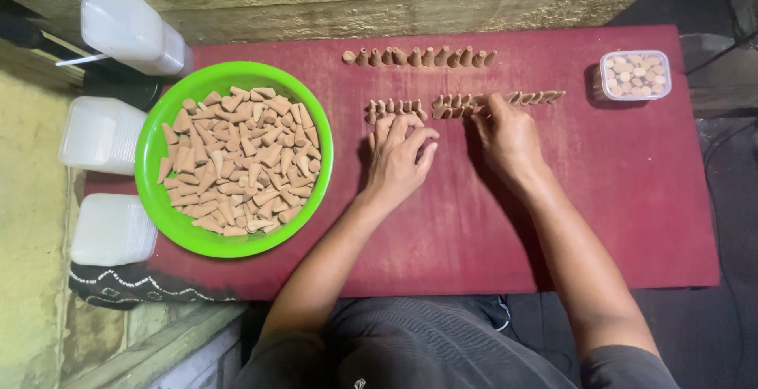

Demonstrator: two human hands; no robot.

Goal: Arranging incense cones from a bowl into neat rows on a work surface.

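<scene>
Cone row (462, 103), left hand (399, 156) flat, fingers spread, touching it, right hand (505, 136) loosely curled, fingertips on it

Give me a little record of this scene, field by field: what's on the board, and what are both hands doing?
surface: dark red board
left hand: fingers touching the nearer row of small tan cones
right hand: fingers on the same row, further right
far row: more tan cones lined up
supply: round green plastic bowl heaped with cones
packed: small clear lidded box of cones, at right
beside bowl: stacked translucent white containers
</scene>
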